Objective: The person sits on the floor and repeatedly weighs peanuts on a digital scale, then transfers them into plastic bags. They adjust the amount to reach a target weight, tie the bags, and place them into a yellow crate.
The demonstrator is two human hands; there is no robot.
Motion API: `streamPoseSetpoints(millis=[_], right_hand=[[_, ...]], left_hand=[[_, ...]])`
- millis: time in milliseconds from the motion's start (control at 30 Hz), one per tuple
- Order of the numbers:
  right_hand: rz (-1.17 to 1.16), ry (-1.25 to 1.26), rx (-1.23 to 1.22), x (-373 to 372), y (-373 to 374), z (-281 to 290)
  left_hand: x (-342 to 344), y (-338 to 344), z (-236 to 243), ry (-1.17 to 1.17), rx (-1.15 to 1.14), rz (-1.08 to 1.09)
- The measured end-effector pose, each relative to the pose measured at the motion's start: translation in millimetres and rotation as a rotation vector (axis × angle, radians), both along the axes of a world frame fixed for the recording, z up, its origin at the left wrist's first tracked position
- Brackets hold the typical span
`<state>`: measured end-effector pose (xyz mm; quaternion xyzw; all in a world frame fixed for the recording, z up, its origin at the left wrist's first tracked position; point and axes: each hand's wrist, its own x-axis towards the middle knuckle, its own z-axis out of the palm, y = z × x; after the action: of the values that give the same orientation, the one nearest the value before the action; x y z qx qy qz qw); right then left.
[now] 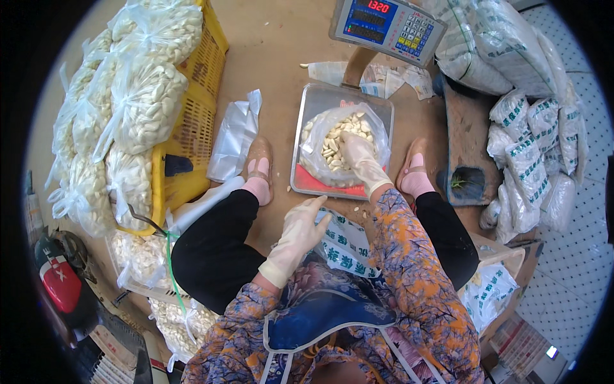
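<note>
A clear plastic bag (311, 152) full of peeled garlic cloves (332, 146) sits with its mouth spread on the metal platform of a weighing scale (299, 182). My right hand (359, 157), in a pale thin glove, reaches into the bag from the right. Its fingers are bent together among the cloves, their tips partly hidden. My left hand (303, 230), gloved alike, hovers empty over my lap, thumb and fingers apart. Beside it a white plastic bag with green print (345, 242) lies on my lap. The scale's display panel (390, 27) is lit on its post.
Tied bags of garlic (148, 105) are piled on a yellow crate (201, 96) at the left. More garlic bags (137, 259) lie below it. Packed white bags (524, 160) stand at the right by a dark, worn board (470, 137). A silvery plastic sheet (235, 137) lies near my left foot.
</note>
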<state>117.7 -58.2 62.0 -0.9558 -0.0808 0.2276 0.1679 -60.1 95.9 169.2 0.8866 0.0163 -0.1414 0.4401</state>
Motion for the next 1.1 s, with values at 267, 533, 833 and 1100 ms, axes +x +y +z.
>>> streamPoseSetpoints(millis=[267,533,833,1100], right_hand=[[-0.601,0.228,0.847,-27.5,-76.8,76.3],[-0.181,-0.245,2.072,-120.3,-219.7,251.1],[-0.624,0.174,1.256,-59.9,-124.7,147.9],[-0.09,-0.029,0.006,-37.1,16.7,25.2]], left_hand=[[-1.7,0.5,-25.6,-0.057,0.08,0.104],[17.0,-6.4,-47.4,-0.096,0.008,0.296],[26.1,-27.0,-38.2,-0.159,0.025,0.254],[19.5,-3.7,-3.6,-0.012,0.118,-0.094]])
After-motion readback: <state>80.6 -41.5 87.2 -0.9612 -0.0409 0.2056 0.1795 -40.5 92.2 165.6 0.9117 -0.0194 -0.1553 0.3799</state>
